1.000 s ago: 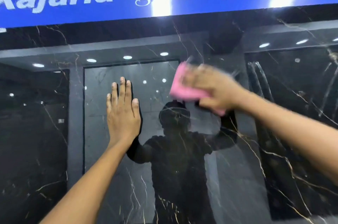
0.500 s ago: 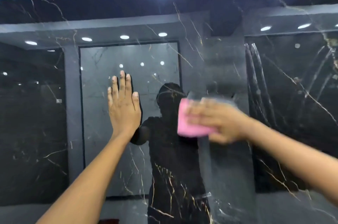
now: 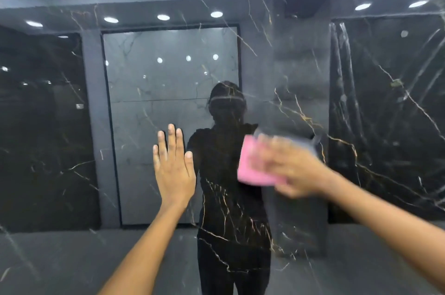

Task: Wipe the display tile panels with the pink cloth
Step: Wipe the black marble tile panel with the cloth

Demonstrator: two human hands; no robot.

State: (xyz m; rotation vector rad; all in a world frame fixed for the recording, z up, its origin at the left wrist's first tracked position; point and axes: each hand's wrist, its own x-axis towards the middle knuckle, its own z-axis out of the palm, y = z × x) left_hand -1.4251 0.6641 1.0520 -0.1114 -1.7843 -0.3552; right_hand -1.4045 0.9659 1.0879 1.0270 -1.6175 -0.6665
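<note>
A glossy black marble-look tile panel with gold veins fills the view. It is braced by the left hand, laid flat with fingers straight, apparently for steadiness. The pink cloth is pressed against the panel under the blurred right hand, so wiping seems under way.

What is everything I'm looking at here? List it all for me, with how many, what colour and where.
tile panel: one, glossy black with thin gold and white veins, filling the whole view
reflections in the panel: a person's dark outline at centre, small round white lights near the top
pink cloth: one, pink, right of centre, pressed to the panel
left hand: one, flat on the panel, fingers straight, pointing up
right hand: one, blurred, holds the cloth against the panel
</note>
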